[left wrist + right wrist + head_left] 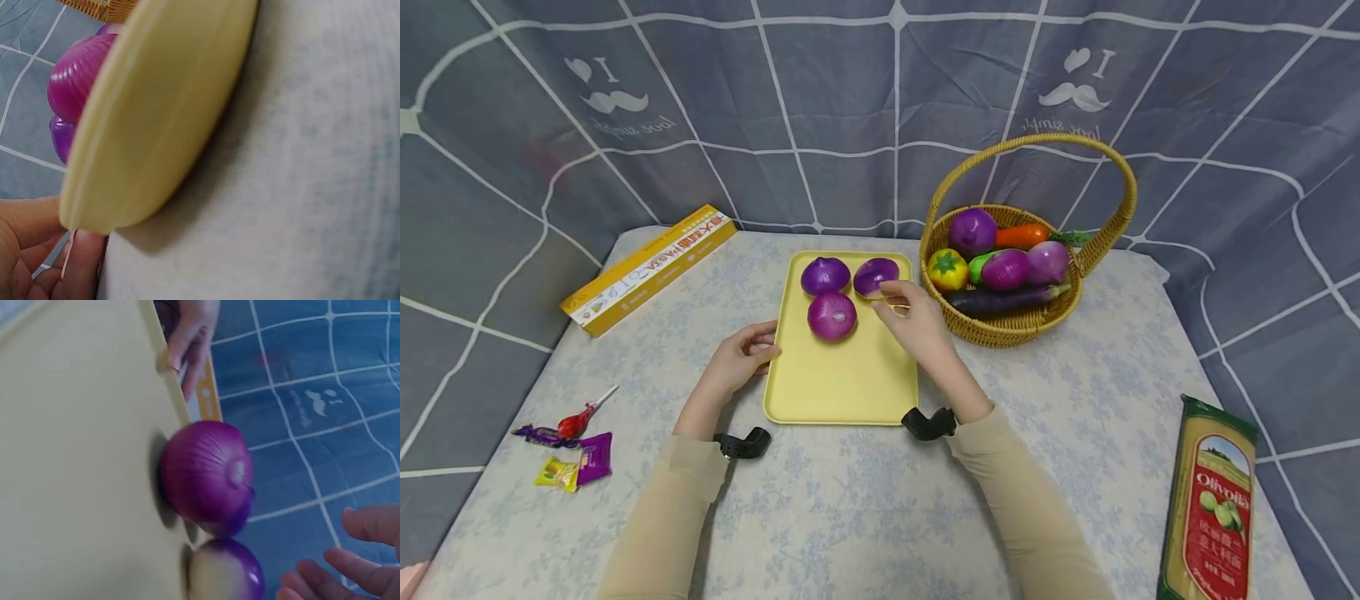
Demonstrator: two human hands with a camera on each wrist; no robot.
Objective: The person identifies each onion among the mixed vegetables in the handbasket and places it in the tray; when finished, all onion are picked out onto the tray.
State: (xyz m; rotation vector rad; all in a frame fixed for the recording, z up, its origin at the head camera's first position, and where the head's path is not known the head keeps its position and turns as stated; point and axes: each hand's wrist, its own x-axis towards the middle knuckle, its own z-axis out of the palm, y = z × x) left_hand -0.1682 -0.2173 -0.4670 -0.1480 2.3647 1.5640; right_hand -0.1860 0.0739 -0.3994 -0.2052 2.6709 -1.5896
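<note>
My right hand (917, 321) hovers, fingers loosely spread and holding nothing, at the rear-right purple onion (876, 275) on the yellow tray (842, 383); my left hand (741, 358) grips the tray's left rim. The onion looks light, hard, glossy; best cupped around its sides.

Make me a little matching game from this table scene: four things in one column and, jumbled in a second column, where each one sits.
Things:
1. purple onions
2. carrot
3. olive oil bottle
4. pasta box

Places:
A. far left of the table
B. on the yellow tray
C. near right corner of the table
D. in the wicker basket

Pairs: 1-B, 2-D, 3-C, 4-A
</note>
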